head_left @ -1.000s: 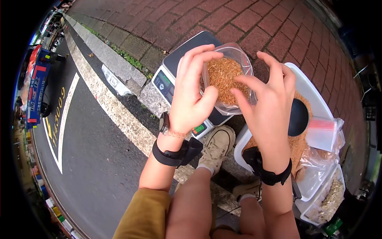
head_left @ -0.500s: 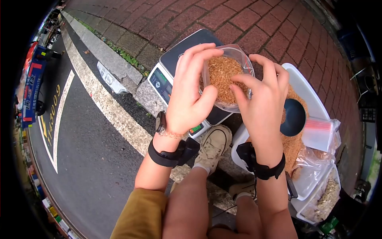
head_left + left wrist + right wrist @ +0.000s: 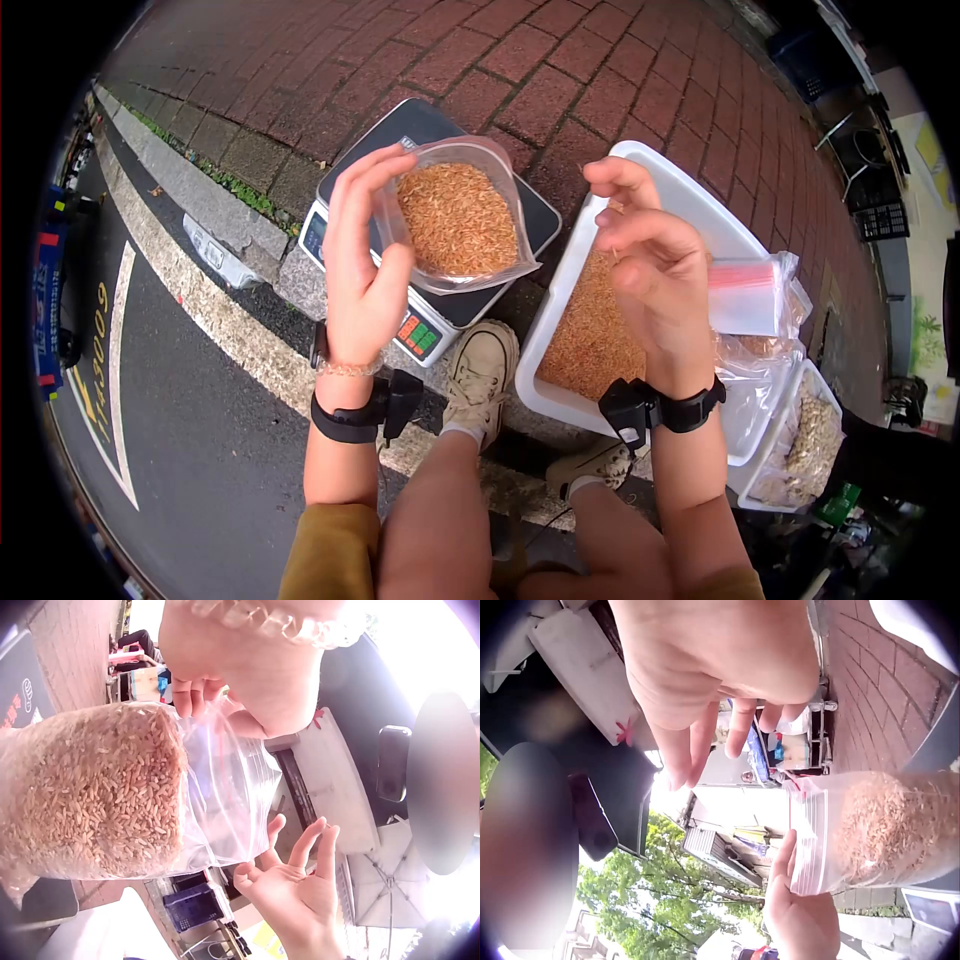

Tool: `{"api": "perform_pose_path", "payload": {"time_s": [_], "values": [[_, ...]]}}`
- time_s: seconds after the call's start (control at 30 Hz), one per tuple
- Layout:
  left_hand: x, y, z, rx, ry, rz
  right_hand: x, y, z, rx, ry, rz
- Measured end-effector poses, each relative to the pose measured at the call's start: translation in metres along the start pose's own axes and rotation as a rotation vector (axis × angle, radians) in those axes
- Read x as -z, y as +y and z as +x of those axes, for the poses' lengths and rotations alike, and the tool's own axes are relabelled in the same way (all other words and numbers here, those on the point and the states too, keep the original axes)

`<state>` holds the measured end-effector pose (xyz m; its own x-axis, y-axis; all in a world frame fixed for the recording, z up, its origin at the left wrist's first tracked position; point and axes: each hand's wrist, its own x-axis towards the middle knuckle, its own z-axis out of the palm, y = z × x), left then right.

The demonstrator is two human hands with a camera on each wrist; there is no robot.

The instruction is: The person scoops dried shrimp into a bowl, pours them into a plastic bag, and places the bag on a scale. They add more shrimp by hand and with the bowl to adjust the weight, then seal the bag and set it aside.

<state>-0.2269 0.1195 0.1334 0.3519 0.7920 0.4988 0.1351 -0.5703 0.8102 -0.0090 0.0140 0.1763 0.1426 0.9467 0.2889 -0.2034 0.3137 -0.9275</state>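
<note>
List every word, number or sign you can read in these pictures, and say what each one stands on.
"009": end of the yellow marking painted on the road; the characters before it are blurred.
Scale: display and button labels too small to read.
Red marks at the left edge of the left wrist view: too blurred to read.
Bag in the left hand: no print shows.

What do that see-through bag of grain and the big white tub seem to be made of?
The bag looks like thin clear plastic film, glossy and creased; the grain shows through it. The tub is probably rigid white plastic: smooth, slightly shiny, with a rounded moulded rim.
</note>
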Motion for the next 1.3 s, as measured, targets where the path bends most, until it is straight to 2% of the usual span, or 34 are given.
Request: {"api": "perform_pose_path", "payload": {"time_s": [0.17,0.2,0.3,0.37,0.43,0.5,0.57,0.6,0.63,0.7,0.77,0.8,0.9,0.97,1.0,1.13,1.3], "values": [[-0.005,0.001,-0.003,0.081,-0.001,-0.057,0.035,-0.024,-0.037,-0.115,-0.134,0.416],[-0.007,-0.003,-0.004,0.080,0.012,-0.069,0.044,-0.028,-0.047,-0.113,-0.162,0.398],[-0.008,-0.015,-0.007,0.024,0.028,-0.063,0.063,-0.044,-0.094,-0.178,-0.082,0.322],[-0.006,-0.021,-0.009,0.088,0.049,-0.054,0.076,-0.067,-0.132,-0.185,-0.008,0.254],[-0.002,-0.022,-0.007,0.130,0.017,-0.010,0.094,-0.090,-0.178,-0.313,0.071,0.105],[0.001,-0.025,-0.006,0.145,0.005,0.008,0.107,-0.109,-0.230,-0.264,0.280,-0.147],[0.006,-0.032,-0.006,0.099,-0.025,0.055,0.114,-0.129,-0.282,-0.396,0.624,-0.454],[0.011,-0.038,-0.008,0.177,-0.027,0.039,0.125,-0.131,-0.311,-0.417,0.812,-0.749],[0.013,-0.038,-0.010,0.170,-0.037,0.063,0.136,-0.131,-0.336,-0.440,0.994,-1.048],[0.023,-0.045,-0.011,0.136,-0.105,0.151,0.162,-0.129,-0.382,-0.462,1.156,-1.522],[0.025,-0.046,-0.010,0.143,-0.120,0.151,0.192,-0.116,-0.414,-0.350,1.476,-1.144],[0.026,-0.046,-0.010,0.166,-0.109,0.154,0.206,-0.110,-0.425,-0.341,1.525,-1.129],[0.026,-0.047,-0.006,0.192,-0.093,0.129,0.246,-0.084,-0.443,-0.385,1.513,-1.402],[0.015,-0.029,-0.004,0.212,-0.078,0.160,0.253,-0.072,-0.433,-0.541,1.508,-1.728],[0.010,-0.022,-0.003,0.239,-0.054,0.187,0.253,-0.069,-0.424,-0.556,1.523,-1.790],[0.014,-0.028,0.003,0.203,-0.065,0.178,0.258,-0.065,-0.417,-0.643,1.472,-1.772],[0.011,-0.026,0.000,0.206,-0.041,0.195,0.257,-0.068,-0.415,-0.644,1.419,-1.747]]}}
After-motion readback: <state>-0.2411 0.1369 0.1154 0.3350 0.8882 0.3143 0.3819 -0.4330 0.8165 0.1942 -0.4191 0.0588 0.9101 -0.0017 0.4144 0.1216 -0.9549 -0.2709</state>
